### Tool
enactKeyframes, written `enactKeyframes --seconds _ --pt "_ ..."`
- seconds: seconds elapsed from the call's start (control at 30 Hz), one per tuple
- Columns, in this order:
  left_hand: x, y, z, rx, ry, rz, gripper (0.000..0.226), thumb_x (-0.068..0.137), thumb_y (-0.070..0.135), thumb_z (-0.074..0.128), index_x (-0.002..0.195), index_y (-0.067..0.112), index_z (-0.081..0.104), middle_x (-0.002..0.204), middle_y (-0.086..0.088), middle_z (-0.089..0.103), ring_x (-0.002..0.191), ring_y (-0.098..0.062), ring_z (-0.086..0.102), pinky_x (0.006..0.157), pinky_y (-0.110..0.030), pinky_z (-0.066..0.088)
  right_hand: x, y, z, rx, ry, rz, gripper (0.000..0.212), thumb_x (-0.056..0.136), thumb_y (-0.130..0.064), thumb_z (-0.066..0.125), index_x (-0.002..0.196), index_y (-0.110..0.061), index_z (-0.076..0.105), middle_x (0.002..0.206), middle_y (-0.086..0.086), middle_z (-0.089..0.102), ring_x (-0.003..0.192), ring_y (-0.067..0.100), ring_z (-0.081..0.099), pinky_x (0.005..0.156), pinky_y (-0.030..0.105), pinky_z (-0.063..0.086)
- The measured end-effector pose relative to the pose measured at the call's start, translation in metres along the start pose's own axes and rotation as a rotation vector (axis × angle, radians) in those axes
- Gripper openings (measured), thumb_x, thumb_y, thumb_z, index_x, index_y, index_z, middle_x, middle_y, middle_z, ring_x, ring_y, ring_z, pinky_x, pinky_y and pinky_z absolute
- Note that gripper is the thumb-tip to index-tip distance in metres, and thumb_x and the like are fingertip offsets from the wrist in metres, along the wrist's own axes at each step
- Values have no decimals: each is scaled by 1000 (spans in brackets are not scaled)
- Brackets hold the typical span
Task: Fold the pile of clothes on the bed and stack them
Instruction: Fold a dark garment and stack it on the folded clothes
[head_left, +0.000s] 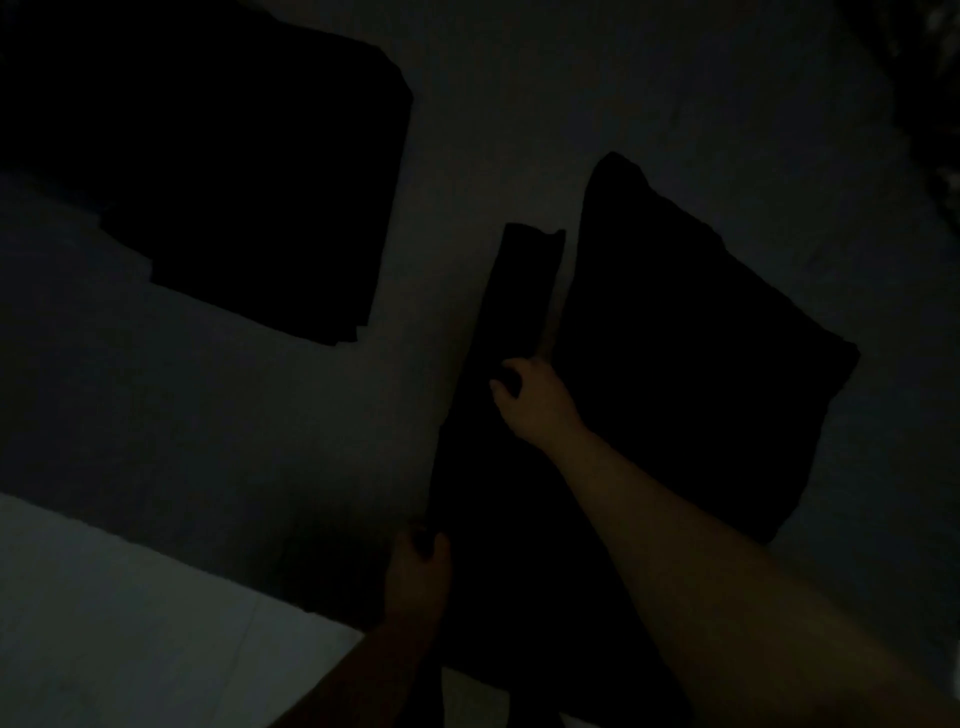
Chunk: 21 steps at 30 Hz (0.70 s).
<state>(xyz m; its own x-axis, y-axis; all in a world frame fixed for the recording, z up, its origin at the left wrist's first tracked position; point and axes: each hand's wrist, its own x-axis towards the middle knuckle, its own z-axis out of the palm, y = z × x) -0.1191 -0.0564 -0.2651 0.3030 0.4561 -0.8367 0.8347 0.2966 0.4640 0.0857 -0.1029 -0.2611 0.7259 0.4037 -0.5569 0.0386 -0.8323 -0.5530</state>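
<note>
The scene is very dark. A long black garment (511, 467) lies lengthwise on the pale bed (260, 415), narrow at its far end. My right hand (535, 397) rests on its middle with fingers curled into the cloth. At the garment's near left edge, my left hand (418, 566) grips the fabric. A folded black piece (691, 353) lies just right of the garment. Another flat black garment (249, 171) lies at the far left.
The bed's near edge runs diagonally across the lower left, with a lighter floor (130, 634) beyond it. A dark patterned area (935, 78) shows at the top right corner. Bare sheet lies between the dark garments.
</note>
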Motion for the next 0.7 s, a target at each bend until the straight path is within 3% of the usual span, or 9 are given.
enactKeyframes --seconds 0.03,0.1,0.2,0.23,0.33,0.4,0.47,0.6,0.7 --pt "2 0 1 -34 -78 -14 3 93 16 56 96 14 56 94 -6 62 89 -18 59 84 -30 42 11 -5 -3 -41 33 -2 49 95 -32 51 137 -8 44 141 16 39 126 29 43 103 29 36" --pt "8 -3 4 -65 -189 -7 25 85 20 67 107 13 58 104 -3 64 99 -17 61 92 -31 45 33 -16 -11 -107 107 2 52 95 -34 51 140 -10 40 146 15 31 130 29 38 104 30 34" --pt "15 -1 6 -34 -181 30 57 71 29 79 119 9 55 114 -6 64 110 -21 59 100 -38 44 68 -30 -24 -327 130 -113 65 95 -40 48 150 -20 19 155 16 13 141 31 20 113 36 26" --pt "19 -2 6 -14 -162 51 65 67 33 78 122 8 53 117 -7 63 112 -23 59 100 -39 45 80 -34 -27 -403 100 -138 69 95 -42 48 151 -25 11 156 18 6 143 33 14 115 40 23" --pt "25 6 2 -22 -139 123 61 71 26 69 125 7 51 115 0 58 115 -20 55 99 -33 44 112 -48 -26 -494 -45 -33 73 93 -50 46 150 -35 1 156 21 -7 143 40 6 116 48 18" --pt "31 12 0 -14 -133 160 69 63 36 59 126 7 52 117 0 58 116 -17 53 98 -25 40 122 -57 -18 -537 -99 58 75 92 -56 43 150 -33 2 156 19 -11 143 40 1 115 50 14" --pt "36 20 -2 56 -142 165 70 62 39 52 125 8 54 121 -7 61 116 -22 56 98 -28 42 128 -56 -12 -530 -83 111 83 90 -58 45 151 -24 -1 157 14 -12 145 34 -1 115 49 12" --pt "41 26 -5 71 -203 119 65 69 41 64 123 6 56 121 -14 62 118 -26 55 99 -32 43 127 -40 -25 -292 -12 15 83 88 -44 59 151 -15 12 157 12 9 144 27 15 117 39 20" --pt "37 28 -1 117 -141 134 50 79 33 64 117 0 58 116 -17 63 114 -27 58 90 -26 42 111 -40 -56 198 191 20 63 87 -28 66 141 -6 41 142 10 45 127 22 46 106 30 38"
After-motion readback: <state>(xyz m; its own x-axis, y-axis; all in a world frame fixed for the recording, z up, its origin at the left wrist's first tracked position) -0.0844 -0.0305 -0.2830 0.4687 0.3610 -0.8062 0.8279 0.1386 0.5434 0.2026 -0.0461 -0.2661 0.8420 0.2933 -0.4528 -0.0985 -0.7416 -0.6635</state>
